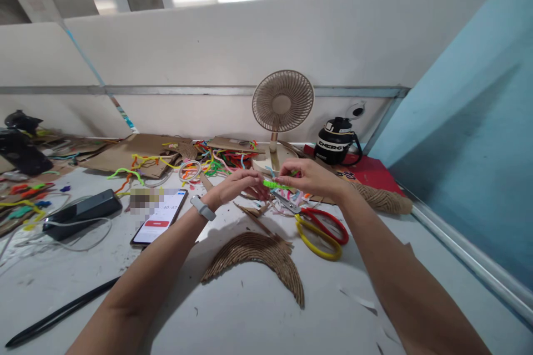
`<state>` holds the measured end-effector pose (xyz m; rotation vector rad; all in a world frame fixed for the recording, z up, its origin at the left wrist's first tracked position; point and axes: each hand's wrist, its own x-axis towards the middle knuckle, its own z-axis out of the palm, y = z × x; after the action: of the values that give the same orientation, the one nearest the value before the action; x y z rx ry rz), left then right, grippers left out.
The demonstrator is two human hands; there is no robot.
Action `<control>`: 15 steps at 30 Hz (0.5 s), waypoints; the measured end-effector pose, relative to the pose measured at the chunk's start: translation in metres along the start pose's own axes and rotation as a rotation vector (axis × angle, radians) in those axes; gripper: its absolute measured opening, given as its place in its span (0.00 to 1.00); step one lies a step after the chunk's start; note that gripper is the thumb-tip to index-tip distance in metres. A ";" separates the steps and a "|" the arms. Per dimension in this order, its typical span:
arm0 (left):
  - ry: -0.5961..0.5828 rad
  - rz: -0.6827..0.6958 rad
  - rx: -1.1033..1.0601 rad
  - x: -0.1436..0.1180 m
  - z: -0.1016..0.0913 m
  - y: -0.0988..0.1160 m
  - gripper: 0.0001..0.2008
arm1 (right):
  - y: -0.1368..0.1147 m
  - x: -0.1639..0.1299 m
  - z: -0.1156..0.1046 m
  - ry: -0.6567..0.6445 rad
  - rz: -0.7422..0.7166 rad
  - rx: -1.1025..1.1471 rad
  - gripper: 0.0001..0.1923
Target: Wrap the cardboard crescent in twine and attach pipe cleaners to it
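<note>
Both hands met above the middle of the surface. The left hand and right hand each pinched shut on an end of the green pipe cleaner, stretching it taut over the scissors and cardboard arc.

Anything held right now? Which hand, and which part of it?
Both: left hand and right hand pinch a green pipe cleaner between the fingertips, one at each end.

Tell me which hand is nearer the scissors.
Right. The right hand hovers just above the scissors, pinching a green pipe cleaner; the left hand holds its other end, farther left.
</note>
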<state>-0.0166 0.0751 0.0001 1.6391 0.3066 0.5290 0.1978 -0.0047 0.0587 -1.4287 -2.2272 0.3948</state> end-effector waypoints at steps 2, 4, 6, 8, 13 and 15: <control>-0.013 0.002 0.009 0.000 0.000 0.000 0.14 | 0.000 0.000 0.000 0.000 -0.002 0.001 0.17; -0.017 0.006 0.006 0.000 0.001 0.000 0.15 | -0.001 0.000 -0.001 0.003 0.004 0.007 0.17; -0.018 0.010 -0.002 0.000 0.002 0.000 0.15 | -0.001 0.000 -0.001 0.012 0.020 0.019 0.17; -0.022 0.016 -0.002 0.001 0.003 0.000 0.16 | -0.001 0.000 -0.001 0.015 0.035 0.034 0.18; -0.002 0.059 0.034 0.002 0.006 0.000 0.20 | -0.003 0.000 -0.002 0.048 0.008 -0.016 0.23; 0.019 0.097 0.101 0.003 0.005 -0.001 0.21 | -0.002 0.000 -0.001 0.094 -0.015 -0.090 0.22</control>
<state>-0.0114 0.0722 -0.0009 1.7538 0.2729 0.6110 0.1973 -0.0057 0.0606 -1.4444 -2.2033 0.2199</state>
